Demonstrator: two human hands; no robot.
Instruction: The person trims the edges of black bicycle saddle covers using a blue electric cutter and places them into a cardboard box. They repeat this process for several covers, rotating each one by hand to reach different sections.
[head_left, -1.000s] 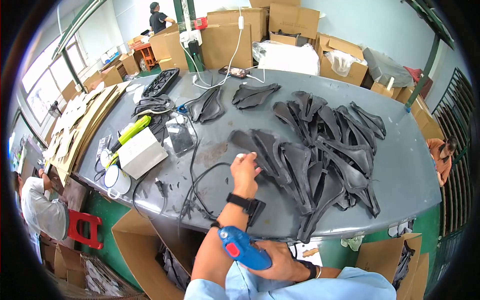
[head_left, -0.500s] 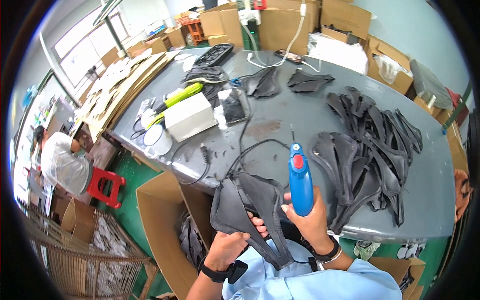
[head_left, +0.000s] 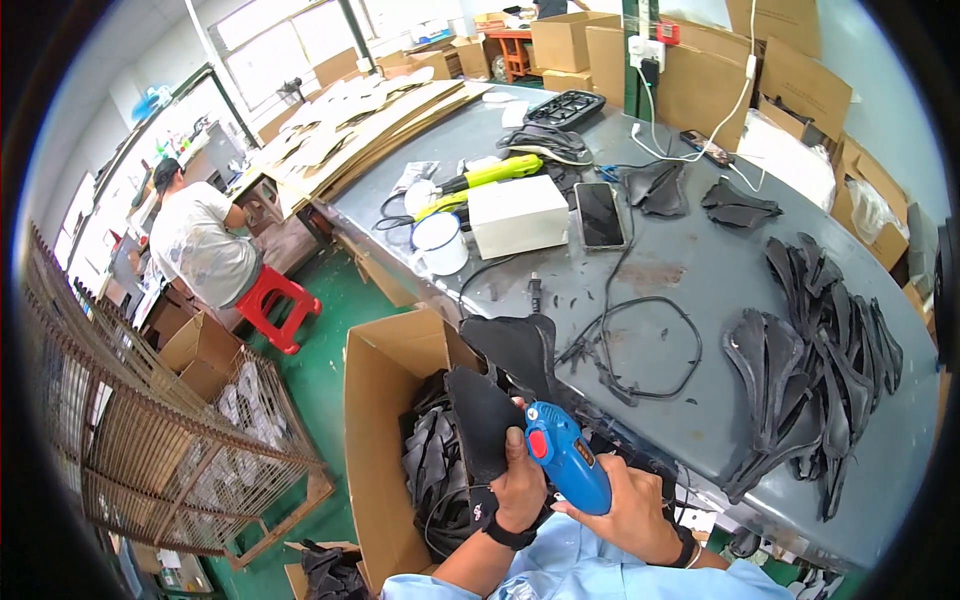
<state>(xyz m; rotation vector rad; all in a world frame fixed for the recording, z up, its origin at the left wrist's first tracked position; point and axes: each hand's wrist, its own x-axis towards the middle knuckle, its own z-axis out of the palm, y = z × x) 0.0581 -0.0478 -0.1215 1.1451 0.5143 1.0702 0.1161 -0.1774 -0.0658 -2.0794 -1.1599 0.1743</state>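
1. While the earlier frame shows the black cover (head_left: 482,425) spread above the lap, it now stands tilted by the table (head_left: 720,440), partly before the open cardboard box (head_left: 375,450).
2. The left hand (head_left: 518,490) pinches it, thumb in front; the other fingers are mostly hidden.
3. The right hand (head_left: 638,508) curls around the blue power tool (head_left: 572,465), now leaning toward the cover.

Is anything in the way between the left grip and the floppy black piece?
No, nothing that shows: the left grip has hold of the black piece. The blue tool in the right grip is close by, but whether it touches the piece is hidden.
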